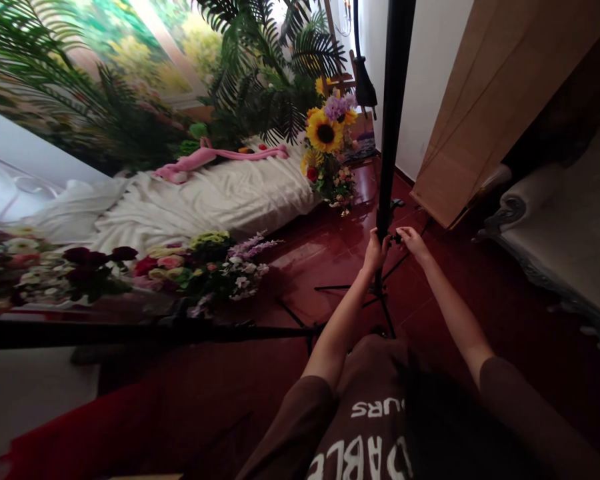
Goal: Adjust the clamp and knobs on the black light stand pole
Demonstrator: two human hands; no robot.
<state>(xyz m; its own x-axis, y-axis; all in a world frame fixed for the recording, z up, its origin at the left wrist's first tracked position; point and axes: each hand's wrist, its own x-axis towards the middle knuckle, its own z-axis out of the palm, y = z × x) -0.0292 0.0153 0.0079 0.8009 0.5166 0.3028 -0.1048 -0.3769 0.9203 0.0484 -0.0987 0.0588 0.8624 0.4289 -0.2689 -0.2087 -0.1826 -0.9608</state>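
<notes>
A black light stand (391,133) rises in front of me, its tripod legs (384,308) spread on the floor. My left hand (375,251) is wrapped round the pole low down, above the legs. Just right of it, my right hand (411,241) pinches a small black knob (396,237) on the stand's collar. Another black clamp knob (396,203) sticks out a little higher on the pole. Beside the upper pole hangs a black power plug (364,87) on its cord.
A second black pole (130,333) crosses at the left. Flower arrangements (170,267) line a platform with white cloth (220,193) and a pink plush toy (195,162). Sunflowers (326,131) stand at its corner. A brown panel (460,153) and pale sofa (570,200) are at right.
</notes>
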